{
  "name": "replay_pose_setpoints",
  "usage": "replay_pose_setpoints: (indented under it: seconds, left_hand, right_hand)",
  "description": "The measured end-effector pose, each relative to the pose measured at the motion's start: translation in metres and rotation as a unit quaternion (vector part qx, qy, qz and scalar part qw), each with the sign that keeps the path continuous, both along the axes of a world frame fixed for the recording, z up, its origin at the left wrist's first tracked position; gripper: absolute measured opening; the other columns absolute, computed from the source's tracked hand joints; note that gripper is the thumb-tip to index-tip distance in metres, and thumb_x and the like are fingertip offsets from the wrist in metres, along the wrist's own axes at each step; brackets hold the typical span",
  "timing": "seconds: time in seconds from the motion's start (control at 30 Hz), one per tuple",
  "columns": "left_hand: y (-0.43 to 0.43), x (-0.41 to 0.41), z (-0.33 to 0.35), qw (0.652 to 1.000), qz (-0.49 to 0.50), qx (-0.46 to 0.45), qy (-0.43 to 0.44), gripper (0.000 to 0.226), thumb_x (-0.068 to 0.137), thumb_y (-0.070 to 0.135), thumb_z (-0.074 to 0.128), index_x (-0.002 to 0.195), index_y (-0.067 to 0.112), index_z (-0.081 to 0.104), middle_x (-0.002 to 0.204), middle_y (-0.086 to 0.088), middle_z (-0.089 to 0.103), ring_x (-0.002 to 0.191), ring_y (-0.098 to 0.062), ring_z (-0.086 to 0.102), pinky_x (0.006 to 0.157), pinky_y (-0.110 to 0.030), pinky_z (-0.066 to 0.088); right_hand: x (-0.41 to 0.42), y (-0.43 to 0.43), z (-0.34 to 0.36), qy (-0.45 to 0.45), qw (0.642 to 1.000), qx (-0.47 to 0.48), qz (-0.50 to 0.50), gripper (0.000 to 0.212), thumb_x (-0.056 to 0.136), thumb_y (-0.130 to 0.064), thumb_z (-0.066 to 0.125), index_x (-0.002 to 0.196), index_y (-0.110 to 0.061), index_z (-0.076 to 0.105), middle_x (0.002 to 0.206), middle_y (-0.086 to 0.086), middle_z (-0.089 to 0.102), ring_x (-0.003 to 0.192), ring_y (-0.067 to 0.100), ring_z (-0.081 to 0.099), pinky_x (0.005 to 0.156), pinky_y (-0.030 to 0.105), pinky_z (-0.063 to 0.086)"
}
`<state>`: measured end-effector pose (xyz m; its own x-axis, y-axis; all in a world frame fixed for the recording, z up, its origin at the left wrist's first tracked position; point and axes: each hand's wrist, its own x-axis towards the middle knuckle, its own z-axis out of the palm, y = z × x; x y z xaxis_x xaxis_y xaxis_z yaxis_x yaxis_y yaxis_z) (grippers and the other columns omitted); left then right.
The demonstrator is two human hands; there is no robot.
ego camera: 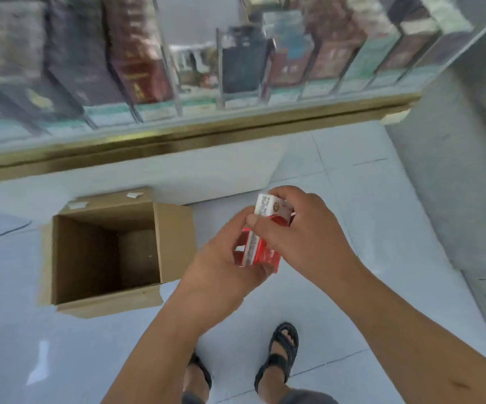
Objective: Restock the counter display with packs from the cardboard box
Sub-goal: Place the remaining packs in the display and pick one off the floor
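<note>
**Packs held in both hands beside an open cardboard box**

Packs (263,253), red and white, sit in a small bunch gripped by both hands in the middle of the view, above the floor and just right of the box. Motion blur makes it hard to tell how many there are. One pack stands higher than the rest, its white end pointing toward the far side.

The left hand (221,258) cups the bunch from below and from the left, with its fingers curled around the red lower part. The right hand (306,228) closes over the top from the right. Its thumb presses the near side of the raised pack and its fingers wrap over the far end.

The cardboard box (174,240) rests on the floor to the left of the hands. Its flaps are folded outward, and brown inner walls and bottom are visible inside.

Across the far side runs the counter display (177,141), a glass case with a brass-coloured edge. Inside it, thin dividers form lanes holding rows of dark, maroon and green packets (136,62), all blurred.

The floor (367,199) is pale tile. At the near edge, two feet in black sandals (284,349) stand below the forearms.
</note>
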<state>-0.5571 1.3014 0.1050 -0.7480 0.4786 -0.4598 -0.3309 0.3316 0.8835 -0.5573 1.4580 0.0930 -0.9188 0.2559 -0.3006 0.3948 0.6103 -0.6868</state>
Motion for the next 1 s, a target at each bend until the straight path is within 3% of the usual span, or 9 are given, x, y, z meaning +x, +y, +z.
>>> replay_pose_setpoints:
  seconds: [0.17, 0.23, 0.3, 0.37, 0.43, 0.5, 0.7, 0.9, 1.0]
  left_hand:
    - [-0.05, -0.027, 0.121, 0.998, 0.051, 0.006, 0.045, 0.04, 0.085, 0.019, 0.065, 0.111, 0.051, 0.062, 0.098, 0.014, 0.073, 0.088, -0.011, 0.07, 0.078, -0.043, 0.059]
    - [-0.075, -0.039, 0.16, 0.996, 0.069, 0.022, 0.06, 0.028, 0.087, 0.017, 0.065, 0.104, 0.038, 0.07, 0.096, 0.009, 0.074, 0.087, -0.012, 0.071, 0.076, -0.037, 0.057]
    - [-0.098, -0.051, 0.199, 0.993, 0.073, 0.038, 0.084, 0.02, 0.082, 0.023, 0.064, 0.096, 0.034, 0.073, 0.09, 0.004, 0.075, 0.079, -0.013, 0.069, 0.073, -0.036, 0.053]
    - [-0.119, -0.061, 0.234, 0.992, 0.074, 0.043, 0.098, 0.021, 0.074, 0.028, 0.061, 0.09, 0.035, 0.073, 0.082, 0.004, 0.074, 0.071, -0.01, 0.065, 0.07, -0.034, 0.051]
    - [-0.137, -0.07, 0.263, 0.99, 0.065, 0.036, 0.12, 0.019, 0.072, 0.031, 0.061, 0.086, 0.037, 0.072, 0.073, 0.007, 0.071, 0.064, -0.005, 0.06, 0.065, -0.026, 0.047]
    - [-0.149, -0.077, 0.284, 0.988, 0.06, 0.037, 0.139, 0.013, 0.078, 0.028, 0.065, 0.085, 0.036, 0.073, 0.07, 0.007, 0.07, 0.063, -0.003, 0.059, 0.062, -0.021, 0.046]
    - [-0.166, -0.091, 0.33, 0.978, 0.128, 0.065, 0.151, 0.012, 0.083, 0.026, 0.069, 0.091, 0.033, 0.075, 0.087, 0.001, 0.075, 0.079, -0.011, 0.069, 0.079, -0.034, 0.055]
    - [-0.176, -0.114, 0.364, 0.942, 0.265, 0.015, 0.207, 0.016, 0.094, 0.025, 0.06, 0.107, 0.031, 0.068, 0.09, 0.015, 0.074, 0.086, -0.008, 0.071, 0.078, -0.035, 0.059]
    - [-0.176, -0.128, 0.375, 0.93, 0.281, -0.028, 0.236, 0.013, 0.093, 0.027, 0.062, 0.103, 0.033, 0.069, 0.088, 0.015, 0.073, 0.086, -0.009, 0.07, 0.078, -0.036, 0.06]
  right_hand:
    - [-0.013, -0.032, 0.138, 0.027, 0.999, -0.024, -0.019, 0.046, 0.07, -0.069, 0.063, 0.094, -0.029, 0.065, 0.091, -0.004, 0.067, 0.078, 0.014, 0.068, 0.073, 0.036, 0.058]
    - [-0.012, -0.044, 0.18, 0.064, 0.998, 0.0, 0.025, 0.032, 0.082, -0.051, 0.067, 0.106, -0.031, 0.065, 0.102, -0.012, 0.066, 0.09, 0.008, 0.065, 0.082, 0.024, 0.053]
    - [-0.009, -0.055, 0.215, 0.111, 0.988, 0.047, 0.097, 0.048, 0.084, -0.047, 0.068, 0.13, -0.036, 0.056, 0.125, -0.022, 0.053, 0.117, -0.004, 0.048, 0.1, 0.013, 0.037]
    - [-0.012, -0.071, 0.245, 0.233, 0.942, 0.135, 0.199, 0.059, 0.082, -0.056, 0.065, 0.134, -0.03, 0.054, 0.132, -0.023, 0.049, 0.125, -0.006, 0.039, 0.106, 0.007, 0.024]
    - [-0.021, -0.088, 0.267, 0.344, 0.863, 0.234, 0.286, 0.061, 0.081, -0.062, 0.058, 0.13, -0.026, 0.055, 0.128, -0.01, 0.061, 0.123, 0.007, 0.051, 0.104, 0.021, 0.039]
    - [-0.034, -0.103, 0.291, 0.379, 0.818, 0.282, 0.329, 0.057, 0.079, -0.06, 0.059, 0.125, -0.026, 0.054, 0.12, -0.004, 0.069, 0.109, 0.017, 0.065, 0.085, 0.035, 0.056]
    - [-0.061, -0.133, 0.359, 0.387, 0.779, 0.335, 0.362, 0.045, 0.07, -0.039, 0.054, 0.107, -0.02, 0.071, 0.103, -0.003, 0.072, 0.087, 0.021, 0.07, 0.07, 0.039, 0.057]
    - [-0.122, -0.129, 0.406, 0.274, 0.802, 0.345, 0.403, 0.054, 0.088, -0.042, 0.06, 0.139, -0.031, 0.045, 0.134, -0.009, 0.057, 0.124, 0.018, 0.052, 0.103, 0.043, 0.043]
    - [-0.171, -0.136, 0.412, 0.263, 0.79, 0.367, 0.415, 0.046, 0.089, -0.04, 0.055, 0.134, -0.031, 0.048, 0.126, -0.009, 0.059, 0.118, 0.019, 0.053, 0.099, 0.043, 0.044]
